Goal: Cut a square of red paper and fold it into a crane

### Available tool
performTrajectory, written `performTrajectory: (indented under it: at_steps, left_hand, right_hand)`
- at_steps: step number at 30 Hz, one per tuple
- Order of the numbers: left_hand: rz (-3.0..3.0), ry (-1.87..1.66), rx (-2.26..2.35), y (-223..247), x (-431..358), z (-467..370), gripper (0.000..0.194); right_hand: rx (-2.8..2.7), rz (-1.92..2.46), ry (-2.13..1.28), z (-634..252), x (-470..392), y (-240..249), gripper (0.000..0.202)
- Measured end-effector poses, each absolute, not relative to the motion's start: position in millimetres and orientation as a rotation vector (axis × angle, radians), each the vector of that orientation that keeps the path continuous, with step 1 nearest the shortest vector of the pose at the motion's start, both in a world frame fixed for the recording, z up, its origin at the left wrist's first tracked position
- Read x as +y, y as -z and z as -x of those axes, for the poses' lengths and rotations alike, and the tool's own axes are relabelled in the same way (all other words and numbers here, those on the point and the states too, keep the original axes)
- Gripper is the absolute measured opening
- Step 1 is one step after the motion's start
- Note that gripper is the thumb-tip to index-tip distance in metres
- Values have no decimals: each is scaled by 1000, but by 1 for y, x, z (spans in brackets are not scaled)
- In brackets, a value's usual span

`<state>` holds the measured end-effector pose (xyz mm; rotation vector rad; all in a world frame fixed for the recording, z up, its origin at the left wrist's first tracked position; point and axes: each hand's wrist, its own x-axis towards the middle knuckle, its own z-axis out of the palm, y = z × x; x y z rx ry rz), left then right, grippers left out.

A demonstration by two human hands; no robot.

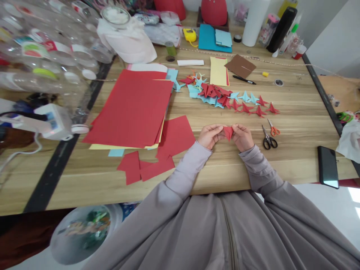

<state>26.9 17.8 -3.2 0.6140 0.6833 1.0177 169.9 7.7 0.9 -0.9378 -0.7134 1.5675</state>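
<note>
A small folded piece of red paper [228,132], pointed at its lower end, is pinched between my two hands just above the table. My left hand [209,136] grips its left corner and my right hand [242,137] its right corner, both with closed fingers. Beyond them lie folded red paper cranes [216,92] and blue paper cranes [245,97], some heaped, others in rows. Right of my right hand are black-handled scissors [270,140] and orange-handled scissors [273,129]. Cut red paper pieces [177,135] lie left of my left hand.
A stack of large red sheets [132,108] covers the left of the wooden table. A black phone [327,167] rests at the right front edge. Plastic bottles [56,48] crowd the far left. A pen [244,79], brown paper [240,66] and yellow tape measure [190,35] lie farther back.
</note>
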Motion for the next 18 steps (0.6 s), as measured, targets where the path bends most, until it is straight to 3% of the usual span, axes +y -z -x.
performTrajectory:
  at_steps: [18]
  left_hand:
    - [-693,-1178,808,7,17,-31,26]
  right_hand:
    - [-817,989,-1437,-171,8,1,30]
